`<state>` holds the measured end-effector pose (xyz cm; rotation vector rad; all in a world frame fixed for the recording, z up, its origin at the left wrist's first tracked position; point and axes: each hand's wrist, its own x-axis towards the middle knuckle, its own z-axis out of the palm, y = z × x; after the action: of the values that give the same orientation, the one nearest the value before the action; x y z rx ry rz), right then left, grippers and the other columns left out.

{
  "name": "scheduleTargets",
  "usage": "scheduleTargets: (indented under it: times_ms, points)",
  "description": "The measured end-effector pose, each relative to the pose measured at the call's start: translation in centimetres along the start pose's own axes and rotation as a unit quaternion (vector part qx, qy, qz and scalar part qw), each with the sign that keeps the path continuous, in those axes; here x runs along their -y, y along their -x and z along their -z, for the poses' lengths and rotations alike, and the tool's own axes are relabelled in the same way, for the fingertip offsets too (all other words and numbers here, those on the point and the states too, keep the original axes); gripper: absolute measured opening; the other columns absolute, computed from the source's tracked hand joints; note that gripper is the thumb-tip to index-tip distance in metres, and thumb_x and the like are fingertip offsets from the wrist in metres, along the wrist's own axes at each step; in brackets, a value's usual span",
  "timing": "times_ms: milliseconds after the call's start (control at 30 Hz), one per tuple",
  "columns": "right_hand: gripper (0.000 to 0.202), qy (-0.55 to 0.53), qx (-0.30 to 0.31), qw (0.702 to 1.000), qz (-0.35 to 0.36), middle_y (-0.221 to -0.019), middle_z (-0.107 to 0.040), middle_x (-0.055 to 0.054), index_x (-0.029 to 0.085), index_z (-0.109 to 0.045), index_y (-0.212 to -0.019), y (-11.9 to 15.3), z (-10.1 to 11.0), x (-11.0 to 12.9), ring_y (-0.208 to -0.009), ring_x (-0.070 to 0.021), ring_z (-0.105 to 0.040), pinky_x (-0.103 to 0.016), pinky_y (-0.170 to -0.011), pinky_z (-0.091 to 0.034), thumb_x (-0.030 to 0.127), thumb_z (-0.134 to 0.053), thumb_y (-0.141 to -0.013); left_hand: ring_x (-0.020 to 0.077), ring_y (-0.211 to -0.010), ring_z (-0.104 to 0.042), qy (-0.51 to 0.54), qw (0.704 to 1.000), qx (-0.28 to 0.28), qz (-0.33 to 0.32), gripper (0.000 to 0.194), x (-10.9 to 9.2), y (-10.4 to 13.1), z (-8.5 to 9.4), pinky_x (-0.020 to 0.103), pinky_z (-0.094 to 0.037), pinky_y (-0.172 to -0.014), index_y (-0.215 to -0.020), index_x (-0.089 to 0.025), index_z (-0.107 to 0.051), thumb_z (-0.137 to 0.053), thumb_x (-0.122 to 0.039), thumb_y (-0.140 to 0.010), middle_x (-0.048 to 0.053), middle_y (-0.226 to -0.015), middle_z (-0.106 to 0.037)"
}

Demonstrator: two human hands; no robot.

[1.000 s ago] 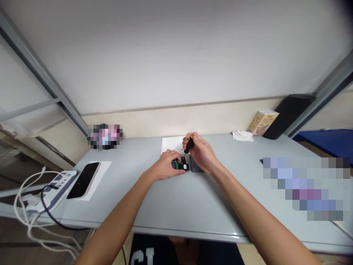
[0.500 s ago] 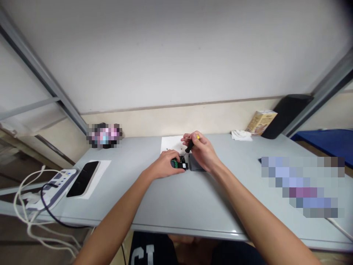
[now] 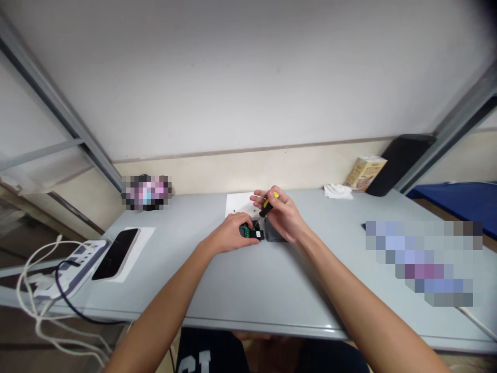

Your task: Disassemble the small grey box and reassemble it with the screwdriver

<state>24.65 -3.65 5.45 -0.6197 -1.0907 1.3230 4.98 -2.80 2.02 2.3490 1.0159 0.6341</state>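
Circuit-board assembly [image 3: 254, 233], green and black, sits near the middle of the grey table [image 3: 240, 290], toward its far side, with the left hand [image 3: 233, 232] wrapped over it. That hand is closed on the assembly, fingers over the top and thumb along the near edge, and its hold looks the same as a second ago. The change is in the right hand [image 3: 286, 213]: it has the handle pinched under the thumb, but its front fingers now stretch away from it, where they were curled around it before. Beyond the hands, white paper [image 3: 239, 202] lies flat; a grey case [image 3: 276, 238] stands just beside the assembly, partly hidden by the right hand. The screwdriver [image 3: 265, 208] leans with its yellow end up and its shaft running down to the assembly; the exact contact is too small to tell. I take the loosened fingers as a regrip between turns, work staying at one spot. Tiny dark specks [image 3: 234, 211] lie on the paper.
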Motion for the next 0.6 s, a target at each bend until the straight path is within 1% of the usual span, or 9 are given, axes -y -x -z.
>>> scheduleTargets:
  times_ms: [67,133,200,267,333,433,500,533,600]
  points:
    - [0.053,-0.016,-0.007,1.000,0.003,-0.071,-0.055,0.004,0.027,-0.048,-0.083,-0.10,-0.07,-0.33,-0.066,-0.0144,-0.057,-0.031,-0.068,-0.050,0.063,-0.086,-0.074,0.0262,-0.104,-0.065,0.002,1.000,0.000,-0.005,0.031,0.00,0.00,0.00,0.042,-0.048,-0.100,-0.090,-0.023,-0.062,-0.085,-0.040,-0.078,0.004,-0.111,-0.074]
    - [0.051,-0.039,-0.016,0.999,0.009,-0.063,-0.042,0.007,0.028,-0.052,-0.086,-0.21,-0.14,-0.47,-0.057,-0.0123,-0.046,-0.028,-0.061,-0.046,0.069,-0.080,-0.078,0.0258,-0.104,-0.065,0.004,1.000,-0.003,-0.010,0.032,0.05,0.00,0.00,0.042,-0.047,-0.101,-0.090,-0.023,-0.062,-0.086,-0.039,-0.078,0.004,-0.111,-0.074]
    - [0.048,-0.069,-0.016,0.997,-0.006,-0.066,-0.045,0.005,0.028,-0.061,-0.095,-0.25,-0.19,-0.35,-0.059,-0.0132,-0.047,-0.029,-0.062,-0.046,0.073,-0.070,-0.084,0.0256,-0.103,-0.065,0.004,1.000,-0.005,-0.011,0.032,0.16,-0.02,-0.04,0.042,-0.047,-0.100,-0.090,-0.023,-0.062,-0.086,-0.040,-0.078,0.003,-0.110,-0.074]
    - [0.045,-0.085,-0.017,0.996,-0.028,-0.075,-0.055,0.002,0.027,-0.068,-0.100,-0.19,-0.21,-0.07,-0.068,-0.0145,-0.054,-0.030,-0.068,-0.049,0.069,-0.072,-0.085,0.0255,-0.103,-0.065,0.004,1.000,-0.007,-0.012,0.033,0.34,-0.04,-0.15,0.041,-0.048,-0.098,-0.090,-0.023,-0.062,-0.087,-0.040,-0.077,0.004,-0.110,-0.073]
    - [0.039,-0.080,-0.027,0.996,-0.033,-0.084,-0.062,0.000,0.025,-0.070,-0.095,-0.08,-0.23,0.15,-0.079,-0.0155,-0.061,-0.029,-0.075,-0.051,0.059,-0.083,-0.079,0.0257,-0.105,-0.065,0.006,1.000,-0.010,-0.016,0.033,0.56,-0.05,-0.29,0.041,-0.048,-0.099,-0.090,-0.023,-0.061,-0.087,-0.040,-0.077,0.004,-0.113,-0.073]
    - [0.042,-0.082,-0.030,0.996,-0.024,-0.091,-0.068,0.000,0.024,-0.063,-0.082,0.00,-0.30,0.07,-0.090,-0.0171,-0.066,-0.030,-0.083,-0.051,0.048,-0.095,-0.069,0.0264,-0.107,-0.066,0.005,1.000,-0.011,-0.015,0.032,0.77,-0.06,-0.42,0.042,-0.048,-0.101,-0.088,-0.023,-0.062,-0.087,-0.040,-0.077,0.003,-0.114,-0.073]
    - [0.046,-0.084,-0.026,0.996,-0.014,-0.079,-0.064,0.003,0.025,-0.056,-0.079,-0.08,-0.35,-0.20,-0.078,-0.0147,-0.063,-0.028,-0.076,-0.049,0.047,-0.096,-0.068,0.0267,-0.107,-0.066,0.004,1.000,-0.010,-0.018,0.031,0.75,-0.06,-0.38,0.042,-0.048,-0.101,-0.087,-0.023,-0.063,-0.087,-0.041,-0.077,0.004,-0.113,-0.074]
    - [0.046,-0.080,-0.026,0.996,-0.003,-0.071,-0.059,0.005,0.026,-0.055,-0.080,-0.14,-0.36,-0.34,-0.069,-0.0131,-0.057,-0.027,-0.070,-0.047,0.049,-0.094,-0.070,0.0267,-0.108,-0.066,0.006,1.000,-0.009,-0.020,0.032,0.69,-0.07,-0.34,0.042,-0.048,-0.102,-0.087,-0.023,-0.063,-0.087,-0.041,-0.077,0.004,-0.114,-0.073]
    - [0.042,-0.071,-0.029,0.997,0.018,-0.064,-0.048,0.007,0.027,-0.060,-0.087,-0.25,-0.40,-0.51,-0.060,-0.0121,-0.047,-0.027,-0.062,-0.042,0.060,-0.085,-0.078,0.0268,-0.109,-0.065,0.012,1.000,-0.006,-0.019,0.032,0.51,-0.06,-0.22,0.042,-0.048,-0.102,-0.087,-0.023,-0.063,-0.087,-0.041,-0.077,0.005,-0.115,-0.073]
